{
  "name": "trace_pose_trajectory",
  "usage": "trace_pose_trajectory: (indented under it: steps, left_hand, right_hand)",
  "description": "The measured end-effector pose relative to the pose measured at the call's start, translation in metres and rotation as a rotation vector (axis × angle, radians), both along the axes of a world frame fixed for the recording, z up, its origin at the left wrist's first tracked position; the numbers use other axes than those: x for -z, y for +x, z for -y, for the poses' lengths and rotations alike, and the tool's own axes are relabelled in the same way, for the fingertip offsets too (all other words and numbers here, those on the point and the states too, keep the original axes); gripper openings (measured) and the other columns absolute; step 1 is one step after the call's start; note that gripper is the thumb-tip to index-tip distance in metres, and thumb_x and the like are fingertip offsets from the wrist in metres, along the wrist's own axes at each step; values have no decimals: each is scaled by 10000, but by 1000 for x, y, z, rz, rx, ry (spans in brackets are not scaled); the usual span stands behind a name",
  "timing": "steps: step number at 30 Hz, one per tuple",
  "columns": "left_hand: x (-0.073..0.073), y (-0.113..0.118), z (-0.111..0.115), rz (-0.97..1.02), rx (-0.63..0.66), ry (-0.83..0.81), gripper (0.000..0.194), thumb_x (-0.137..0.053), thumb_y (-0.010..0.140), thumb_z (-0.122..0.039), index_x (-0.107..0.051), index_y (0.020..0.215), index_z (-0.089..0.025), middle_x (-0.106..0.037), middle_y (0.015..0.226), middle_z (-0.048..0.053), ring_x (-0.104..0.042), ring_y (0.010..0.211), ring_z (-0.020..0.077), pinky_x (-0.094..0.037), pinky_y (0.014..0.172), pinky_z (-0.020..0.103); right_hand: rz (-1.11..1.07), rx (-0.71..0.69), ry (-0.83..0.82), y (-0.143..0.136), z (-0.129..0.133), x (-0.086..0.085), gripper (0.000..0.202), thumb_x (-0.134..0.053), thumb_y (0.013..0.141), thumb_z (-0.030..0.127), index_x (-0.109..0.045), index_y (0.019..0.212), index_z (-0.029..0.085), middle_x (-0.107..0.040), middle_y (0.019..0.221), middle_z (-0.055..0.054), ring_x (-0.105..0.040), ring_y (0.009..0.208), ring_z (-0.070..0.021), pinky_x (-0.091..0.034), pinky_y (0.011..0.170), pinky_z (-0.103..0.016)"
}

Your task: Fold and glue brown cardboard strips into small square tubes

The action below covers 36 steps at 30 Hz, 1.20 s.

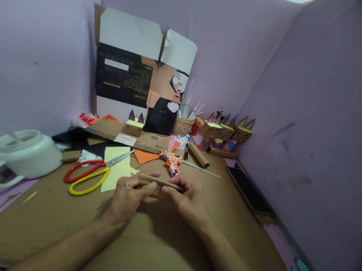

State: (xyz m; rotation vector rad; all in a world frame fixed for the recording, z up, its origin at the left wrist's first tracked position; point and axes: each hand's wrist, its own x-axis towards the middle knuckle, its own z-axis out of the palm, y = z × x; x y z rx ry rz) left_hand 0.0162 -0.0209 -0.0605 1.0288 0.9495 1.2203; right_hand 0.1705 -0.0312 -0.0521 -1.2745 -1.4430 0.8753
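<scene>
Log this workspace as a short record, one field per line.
Hands: left hand and right hand, both gripping
Held: brown cardboard piece, one end in each hand
Surface: large cardboard sheet
Left side: white pot; scissors with one red and one yellow handle, lying partly over yellow paper
Beyond the hands: patterned thing; brown tube
Right side: dark flat panel
Back: printed cardboard box, standing opened out; basket of pale sticks
</scene>
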Motion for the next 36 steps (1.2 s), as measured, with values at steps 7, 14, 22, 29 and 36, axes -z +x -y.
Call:
trace_pose_trajectory:
  steps: [7, 14, 22, 29, 36]
  left_hand:
    - [-11, 0, 0, 67, -65, -102, 135, -777, 472, -185, -726, 574, -113, -638, 1016, 116, -601, 777, 213, -525, 597, 291]
    - [-15, -2, -1, 71, -126, -116, 142, -772, 441, -195, -711, 529, -103, -642, 983, 96, -568, 664, 138, -474, 577, 240]
    - [-17, -6, -5, 130, -204, -55, 85, -752, 431, -152, -667, 433, -149, -666, 762, 39, -568, 795, 167, -459, 588, 185]
    - [-19, -29, -24, 293, -318, -171, 120, -635, 622, -77, -697, 715, -120, -649, 650, 0, -556, 639, 88, -469, 565, 137]
    - [-19, -44, -45, 235, -382, -83, 299, -612, 711, -210, -501, 440, -151, -549, 484, -16, -492, 481, 87, -426, 443, 175]
  right_hand:
    - [37, -3, 11, -2, 1, 2, 94, -661, 641, 245, -653, 670, 155, -604, 564, 11, -498, 512, -109, -375, 492, -212]
    - [31, -8, 5, -4, 2, 1, 86, -667, 639, 241, -662, 660, 157, -606, 563, 14, -496, 514, -106, -370, 489, -210]
    - [-41, -2, -23, -12, 1, -1, 90, -676, 627, 256, -666, 659, 173, -622, 583, 9, -518, 530, -119, -381, 493, -219]
    - [-89, 12, -45, -8, -2, -3, 86, -673, 624, 244, -663, 665, 169, -612, 589, 14, -521, 541, -117, -376, 503, -219]
    - [-304, 78, -133, 11, -15, 1, 161, -710, 583, 274, -636, 673, 163, -627, 592, 23, -533, 504, -106, -399, 512, -216]
